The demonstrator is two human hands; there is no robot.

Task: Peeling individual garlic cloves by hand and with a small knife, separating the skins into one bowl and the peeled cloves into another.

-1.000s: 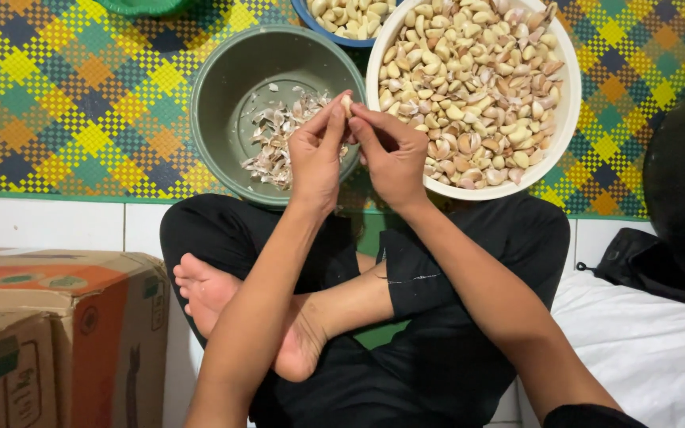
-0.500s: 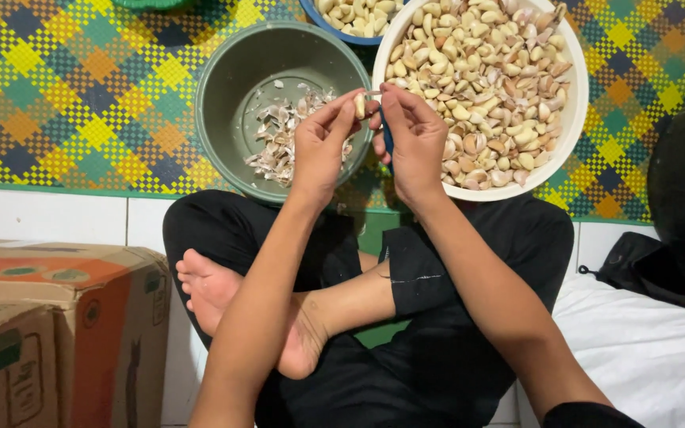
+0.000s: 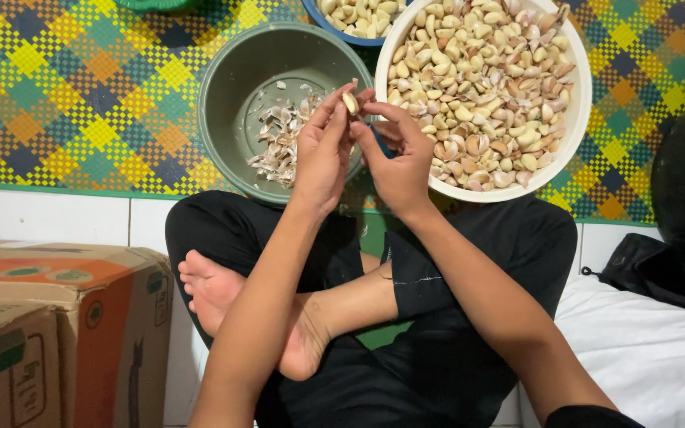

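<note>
My left hand and my right hand meet over the gap between two bowls, both pinching one garlic clove at the fingertips. A small blue-handled tool shows under my right palm, mostly hidden. Left of the hands, a green bowl holds a heap of papery garlic skins. On the right, a white bowl is full of unpeeled garlic cloves.
A blue bowl with pale cloves sits at the top edge. The bowls rest on a checked woven mat. Cardboard boxes stand at the lower left, my crossed legs lie below the bowls, and a dark bag and white cloth lie at right.
Both hands have stayed together on the clove and shifted slightly within the view; the clove has turned between the fingertips. Bowls have not moved.
</note>
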